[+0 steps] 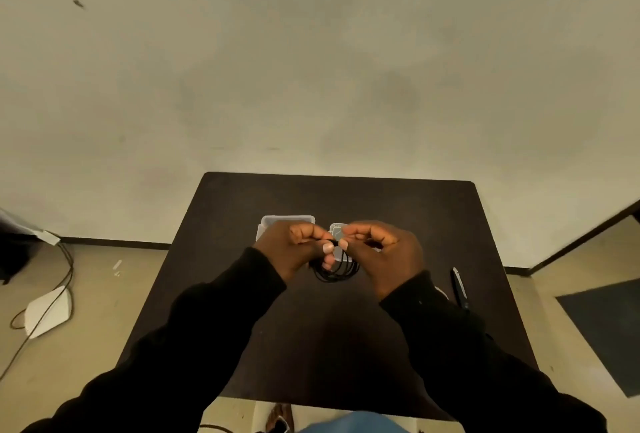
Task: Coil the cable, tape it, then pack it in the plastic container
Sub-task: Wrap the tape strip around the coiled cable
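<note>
Hands raised above a dark table (pixel 346 328), left hand (pixel 294 249) and right hand (pixel 381 252) both pinching the top of a coiled black cable (pixel 336 271), loops hanging between them, clear plastic container (pixel 277 221) on the table just behind, pen (pixel 460 289) lying at right.

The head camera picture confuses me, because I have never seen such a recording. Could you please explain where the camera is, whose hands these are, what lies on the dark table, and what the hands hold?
There is no machine here. A person wears one wide camera on the head, so it looks down over their own arms in black sleeves. The left hand and the right hand are raised over a dark table. Together they pinch the top of a coiled black cable, whose loops hang below the fingers. Behind the hands, two clear plastic container pieces lie on the table, partly hidden. A pen-like tool lies on the right side; I cannot tell exactly what it is. No tape is clearly visible.
</note>
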